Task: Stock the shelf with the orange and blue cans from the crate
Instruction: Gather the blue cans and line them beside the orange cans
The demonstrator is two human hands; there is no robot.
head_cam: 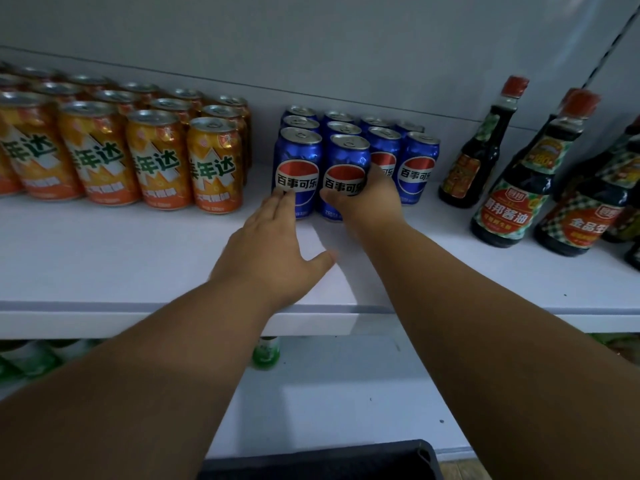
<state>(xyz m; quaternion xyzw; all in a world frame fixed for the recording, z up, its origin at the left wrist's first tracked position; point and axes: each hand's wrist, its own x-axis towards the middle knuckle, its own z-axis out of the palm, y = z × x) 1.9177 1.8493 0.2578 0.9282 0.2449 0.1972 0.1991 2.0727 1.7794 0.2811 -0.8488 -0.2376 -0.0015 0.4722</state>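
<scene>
Several orange cans (156, 157) stand in rows at the left of the white shelf (121, 258). Several blue cans (417, 164) stand in rows at its middle. My right hand (367, 202) grips the front blue can (346, 161) of the second column, standing upright on the shelf. My left hand (273, 251) lies flat and open, its straight fingertips touching the lower part of the front-left blue can (299, 157). A dark crate (322, 460) shows at the bottom edge; its inside is hidden.
Dark soy sauce bottles (509, 181) with red caps stand at the right of the shelf. A lower shelf (329, 393) holds green bottles (266, 351) at the left and under the shelf's front lip. Bare shelf surface lies in front of the cans.
</scene>
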